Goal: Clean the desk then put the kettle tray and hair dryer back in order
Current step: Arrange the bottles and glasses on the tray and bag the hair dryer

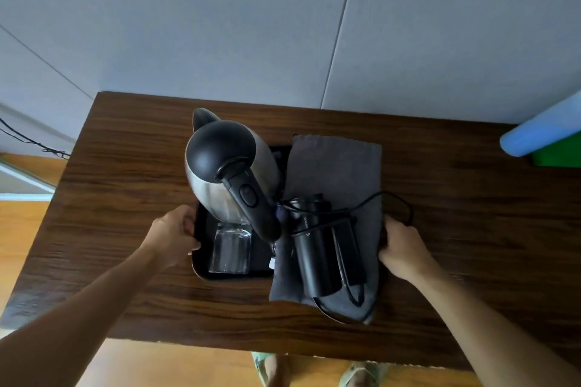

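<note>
Two hands held on: the left hand [176,231] gripped the edge of the smooth black tray [232,276], the right hand [401,248] gripped the soft grey cloth [339,166] under the hair dryer [317,256]. The shiny round kettle [226,166] stood on the tray.

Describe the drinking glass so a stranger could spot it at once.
On the dark wooden desk sits a black tray, its left edge gripped by the left hand. At the tray's near end, just in front of the steel kettle, is the glass: the only see-through thing, among black plastic, steel and grey cloth.
</note>
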### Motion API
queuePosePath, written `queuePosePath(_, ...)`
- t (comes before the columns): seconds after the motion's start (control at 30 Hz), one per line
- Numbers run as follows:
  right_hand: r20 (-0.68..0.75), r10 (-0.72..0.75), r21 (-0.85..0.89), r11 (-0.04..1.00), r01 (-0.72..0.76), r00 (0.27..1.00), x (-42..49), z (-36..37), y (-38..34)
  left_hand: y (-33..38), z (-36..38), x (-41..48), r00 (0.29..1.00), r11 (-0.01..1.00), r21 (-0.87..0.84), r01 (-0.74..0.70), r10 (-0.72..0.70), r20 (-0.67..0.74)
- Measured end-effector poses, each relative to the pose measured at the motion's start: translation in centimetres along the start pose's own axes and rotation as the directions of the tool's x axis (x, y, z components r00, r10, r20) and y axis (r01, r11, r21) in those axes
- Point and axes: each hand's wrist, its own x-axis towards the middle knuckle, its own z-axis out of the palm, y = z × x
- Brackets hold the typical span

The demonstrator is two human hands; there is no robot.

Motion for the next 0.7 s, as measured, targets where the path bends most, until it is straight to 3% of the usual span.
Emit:
queuePosePath(0.07,-0.021,0.018,-0.124,0.992,-0.020,1.000,-0.2,-0.5,-0.7,0.1,-0.3,0.2,1.000,0.999,0.035,-0.002,0.002,-0.009)
queuePosePath(0.13,-0.159,0.070,-0.216,0.971,-0.104,0.985,-1.3,-1.4,-1.5,0.6,-0.6,-0.4,1.000,0.992,0.121,-0.021,0.023,-0.011)
queuePosePath(0.2,-0.415,0.023,-0.158,0.983,-0.097,0.909,-3.3,-1.6,-2.6,1.2,-0.6,-1.8,0.997,0.985,0.166,-0.047,0.057,-0.058)
queuePosePath(0.27,-0.575,-0.077,-0.043,0.997,0.064,0.814,-5.7,-0.6,-5.2,1.8,-0.5,-3.8,0.982,0.979,0.191,-0.074,0.106,-0.159)
queuePosePath(0.33,-0.543,-0.187,-0.057,0.981,0.186,0.818,-7.3,1.8,-8.1,2.2,-0.2,-6.0,0.946,0.975,0.167,-0.149,0.190,-0.264)
queuePosePath(0.4,-0.438,-0.212,-0.144,0.976,0.165,0.874,-7.6,4.8,-10.3,2.7,0.6,-8.0,0.913,0.958,0.126,-0.257,0.284,-0.293)
queuePosePath(0.53,-0.431,-0.107,-0.218,0.976,0.012,0.896,-6.5,7.6,-12.1,4.1,3.6,-10.2,0.943,0.955,0.035,-0.295,0.297,-0.148)
queuePosePath(0.7,-0.414,-0.138,-0.185,0.981,0.065,0.900,-6.0,5.7,-11.0,7.5,6.7,-10.6,0.962,0.962,-0.051,-0.270,0.267,-0.059)
